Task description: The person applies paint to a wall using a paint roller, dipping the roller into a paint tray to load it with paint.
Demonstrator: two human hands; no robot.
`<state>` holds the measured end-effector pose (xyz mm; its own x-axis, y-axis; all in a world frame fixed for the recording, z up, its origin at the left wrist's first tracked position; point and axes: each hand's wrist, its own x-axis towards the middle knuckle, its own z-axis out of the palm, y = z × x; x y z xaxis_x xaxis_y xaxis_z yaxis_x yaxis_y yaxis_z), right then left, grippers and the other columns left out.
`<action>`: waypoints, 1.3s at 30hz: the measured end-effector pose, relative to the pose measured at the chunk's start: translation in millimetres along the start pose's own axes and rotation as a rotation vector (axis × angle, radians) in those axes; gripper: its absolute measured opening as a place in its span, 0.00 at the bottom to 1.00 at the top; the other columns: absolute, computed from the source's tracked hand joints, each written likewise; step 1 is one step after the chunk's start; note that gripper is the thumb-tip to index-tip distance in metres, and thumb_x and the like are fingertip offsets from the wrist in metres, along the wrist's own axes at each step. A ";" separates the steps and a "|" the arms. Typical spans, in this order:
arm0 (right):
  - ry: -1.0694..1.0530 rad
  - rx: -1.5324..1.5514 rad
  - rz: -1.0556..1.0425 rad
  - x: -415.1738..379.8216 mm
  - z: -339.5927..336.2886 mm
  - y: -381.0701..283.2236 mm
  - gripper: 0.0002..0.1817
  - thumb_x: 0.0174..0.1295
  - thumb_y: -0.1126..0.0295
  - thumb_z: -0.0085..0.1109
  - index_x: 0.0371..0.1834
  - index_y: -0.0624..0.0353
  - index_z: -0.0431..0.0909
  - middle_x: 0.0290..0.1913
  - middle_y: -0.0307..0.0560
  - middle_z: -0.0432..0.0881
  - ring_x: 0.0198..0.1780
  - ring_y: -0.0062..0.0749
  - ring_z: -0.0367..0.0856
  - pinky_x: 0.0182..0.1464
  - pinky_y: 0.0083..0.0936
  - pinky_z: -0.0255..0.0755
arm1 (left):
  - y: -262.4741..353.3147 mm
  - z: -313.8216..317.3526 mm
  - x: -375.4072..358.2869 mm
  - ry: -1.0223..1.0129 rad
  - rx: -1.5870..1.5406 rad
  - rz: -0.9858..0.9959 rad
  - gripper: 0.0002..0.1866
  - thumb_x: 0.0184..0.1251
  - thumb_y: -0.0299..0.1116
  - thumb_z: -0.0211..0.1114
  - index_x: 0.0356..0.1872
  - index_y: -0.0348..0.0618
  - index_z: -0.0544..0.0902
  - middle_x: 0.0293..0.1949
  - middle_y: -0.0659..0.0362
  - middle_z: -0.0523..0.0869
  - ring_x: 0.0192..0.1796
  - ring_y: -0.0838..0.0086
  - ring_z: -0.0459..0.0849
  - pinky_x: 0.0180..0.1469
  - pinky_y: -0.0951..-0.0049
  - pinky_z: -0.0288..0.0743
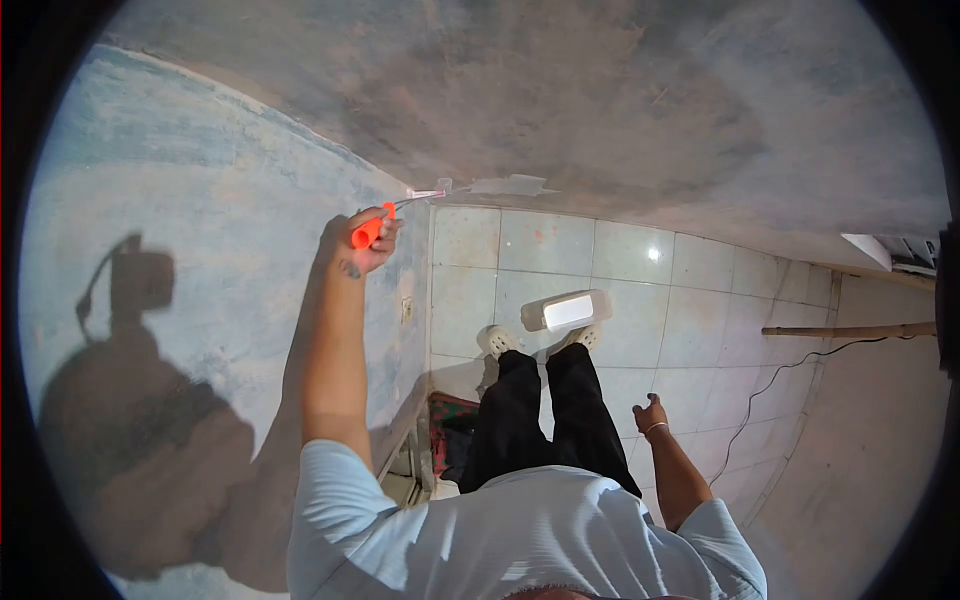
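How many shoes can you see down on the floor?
2. The left shoe is near the left end of the container; the right shoe is beside its near side. Others may be hidden behind the legs.

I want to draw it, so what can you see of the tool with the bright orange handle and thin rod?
The tool with the bright orange handle and thin rod is held up in the left hand. Its handle looks like smooth plastic, thick and rounded. The rod, probably metal, leads to a small pale head with a reddish streak. The head is at the corner between the patchy pale-blue wall and the patchy brown-grey wall; I can't tell if it touches either.
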<state>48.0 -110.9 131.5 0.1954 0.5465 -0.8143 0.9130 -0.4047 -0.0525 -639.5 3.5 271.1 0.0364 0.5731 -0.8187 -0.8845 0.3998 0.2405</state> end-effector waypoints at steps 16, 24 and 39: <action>0.004 -0.131 -0.276 23.9 59.9 -33.7 0.31 0.56 0.63 0.57 0.61 0.64 0.63 0.29 0.56 0.82 0.26 0.37 0.82 0.31 0.33 0.77 | -24.9 -7.2 -99.7 -0.077 -0.039 0.026 0.22 0.66 0.33 0.57 0.54 0.26 0.68 0.25 0.64 0.76 0.19 0.79 0.71 0.17 0.80 0.60; -0.027 0.130 -0.290 13.1 27.6 -61.5 0.31 0.56 0.64 0.58 0.63 0.64 0.61 0.27 0.52 0.82 0.23 0.33 0.81 0.25 0.29 0.75 | -33.6 -47.0 57.8 -0.170 0.035 0.051 0.10 0.64 0.35 0.61 0.40 0.45 0.72 0.25 0.64 0.77 0.22 0.80 0.75 0.19 0.79 0.63; -0.135 -0.069 -0.217 -1.0 35.8 -93.2 0.34 0.55 0.58 0.58 0.62 0.68 0.63 0.55 0.70 0.75 0.57 0.58 0.75 0.59 0.41 0.69 | -44.7 0.8 -150.2 -0.219 0.044 0.066 0.22 0.66 0.34 0.58 0.56 0.32 0.67 0.25 0.62 0.74 0.18 0.78 0.72 0.16 0.79 0.63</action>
<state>-50.1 -100.0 116.5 -0.0531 0.5102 -0.8584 0.9516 -0.2348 -0.1985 -605.0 -99.9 383.8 0.0834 0.7389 -0.6686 -0.8674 0.3842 0.3164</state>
